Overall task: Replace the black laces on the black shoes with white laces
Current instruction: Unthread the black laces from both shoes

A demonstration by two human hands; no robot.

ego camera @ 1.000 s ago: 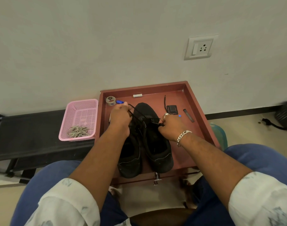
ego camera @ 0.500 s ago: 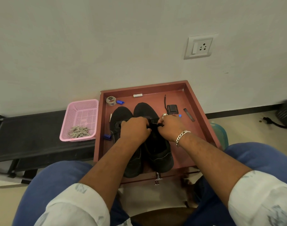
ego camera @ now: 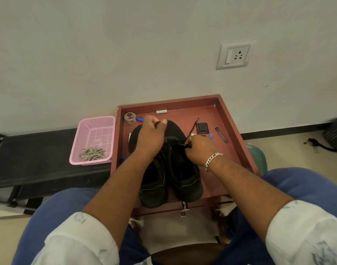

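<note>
i am at the unlacing step: my left hand [ego camera: 152, 133] and right hand [ego camera: 197, 148] each pinch an end of the black lace [ego camera: 191, 129] over the right shoe [ego camera: 184, 169] in the tray [ego camera: 230, 142]. next i should pull it from the eyelets.

left hand [ego camera: 152, 134] lifted away — pulling black lace [ego camera: 192, 129]

A wall socket [ego camera: 235, 55] sits above a red tray [ego camera: 230, 119] holding what may be a tape roll [ego camera: 130, 117].
</note>
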